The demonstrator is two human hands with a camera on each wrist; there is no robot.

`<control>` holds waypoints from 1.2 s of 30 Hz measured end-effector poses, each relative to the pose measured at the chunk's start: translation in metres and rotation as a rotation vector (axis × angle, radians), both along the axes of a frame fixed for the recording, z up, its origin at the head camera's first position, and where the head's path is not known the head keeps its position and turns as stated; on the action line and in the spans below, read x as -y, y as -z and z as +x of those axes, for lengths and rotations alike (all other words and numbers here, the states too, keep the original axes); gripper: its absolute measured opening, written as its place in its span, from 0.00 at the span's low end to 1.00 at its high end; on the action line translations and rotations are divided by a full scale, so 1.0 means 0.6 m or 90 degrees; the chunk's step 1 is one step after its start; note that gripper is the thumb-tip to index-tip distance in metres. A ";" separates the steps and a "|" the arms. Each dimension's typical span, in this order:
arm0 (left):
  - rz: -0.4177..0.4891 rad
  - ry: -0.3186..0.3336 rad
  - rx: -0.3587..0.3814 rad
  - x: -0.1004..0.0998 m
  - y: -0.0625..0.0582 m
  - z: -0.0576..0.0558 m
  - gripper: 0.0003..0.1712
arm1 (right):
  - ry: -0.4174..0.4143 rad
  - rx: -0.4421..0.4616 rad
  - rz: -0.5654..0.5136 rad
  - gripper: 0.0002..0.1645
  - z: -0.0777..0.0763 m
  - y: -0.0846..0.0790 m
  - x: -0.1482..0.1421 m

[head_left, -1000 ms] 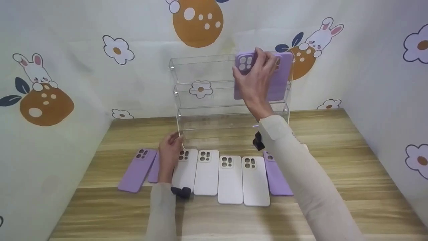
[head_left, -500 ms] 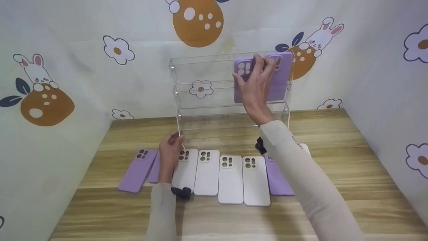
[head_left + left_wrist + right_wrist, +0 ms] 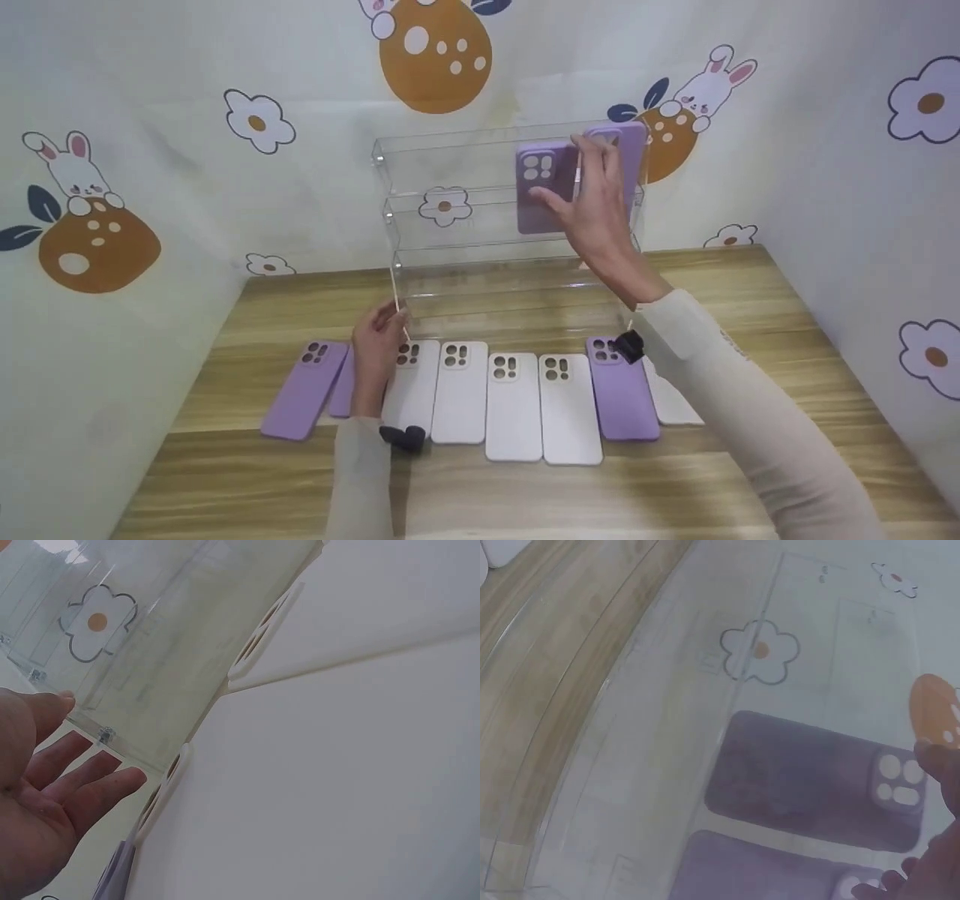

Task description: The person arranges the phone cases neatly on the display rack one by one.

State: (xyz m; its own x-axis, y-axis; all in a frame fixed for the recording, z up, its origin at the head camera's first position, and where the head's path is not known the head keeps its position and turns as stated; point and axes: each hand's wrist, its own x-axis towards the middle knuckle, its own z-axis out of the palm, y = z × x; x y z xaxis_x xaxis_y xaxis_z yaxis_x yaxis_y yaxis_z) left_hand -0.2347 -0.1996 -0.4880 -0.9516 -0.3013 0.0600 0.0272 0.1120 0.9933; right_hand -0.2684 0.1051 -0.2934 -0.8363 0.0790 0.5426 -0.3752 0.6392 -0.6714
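Note:
A clear acrylic tiered display rack (image 3: 480, 259) stands at the back of the table. My left hand (image 3: 376, 346) holds its lower left side edge; in the left wrist view, thumb and fingers (image 3: 112, 791) lie on either side of that edge. On the upper tier stand two purple phone cases, the left one (image 3: 536, 206) upright and the right one (image 3: 634, 146) partly hidden. My right hand (image 3: 596, 191) is spread in front of them, thumb overlapping the left case and fingertips near its top right corner. In the right wrist view the thumb (image 3: 937, 761) is at that case's camera end.
A row of phone cases lies on the wooden table before the rack: several white ones, such as this white case (image 3: 514, 420), a purple case (image 3: 626, 401) at right, and a purple case (image 3: 304, 397) at far left. A patterned cloth wall (image 3: 315, 187) stands behind.
The left purple case has come down slightly and now stands apart from my right hand's palm. My right hand and forearm have shifted right and loosened. The left hand stays at the rack.

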 end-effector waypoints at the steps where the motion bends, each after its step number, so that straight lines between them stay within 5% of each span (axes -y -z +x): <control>1: 0.001 0.001 0.001 0.000 0.001 0.001 0.22 | -0.005 0.002 0.003 0.49 0.006 -0.001 -0.006; 10: -0.008 -0.001 0.010 0.001 -0.001 0.001 0.23 | -0.045 -0.010 -0.029 0.47 0.049 0.009 -0.063; 15: -0.009 -0.005 0.015 0.002 -0.003 0.000 0.22 | -0.038 0.028 -0.021 0.47 0.065 0.033 -0.097; 26: 0.007 -0.009 0.024 -0.002 -0.002 -0.003 0.21 | -0.016 0.088 -0.014 0.48 0.099 0.125 -0.163; 36: 0.001 -0.001 0.028 -0.002 -0.003 0.000 0.22 | 0.008 0.219 0.017 0.50 0.110 0.206 -0.219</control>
